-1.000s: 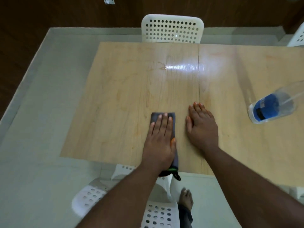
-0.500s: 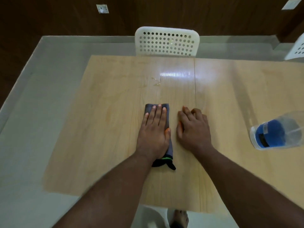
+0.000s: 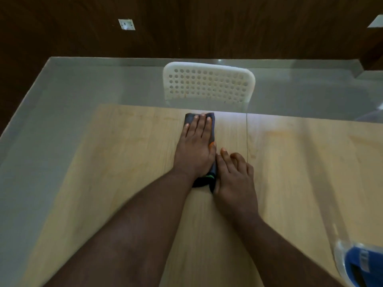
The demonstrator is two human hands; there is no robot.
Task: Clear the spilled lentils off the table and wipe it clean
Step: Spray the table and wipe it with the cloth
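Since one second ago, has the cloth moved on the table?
Yes. The cloth under the left hand slid away from the person, now reaching the table far edge by the white chair.

A plain dining or eating area, probably in a home or small canteen. A light wooden table [image 3: 124, 183] made of two joined boards is filling the near part of the view. A white plastic chair [image 3: 209, 84] with a perforated back is standing at the far side. The floor [image 3: 93, 83] is showing smooth pale grey tile. Dark wood panelling [image 3: 207, 25] is lining the far wall, with a white wall socket [image 3: 126, 24] on its left part.
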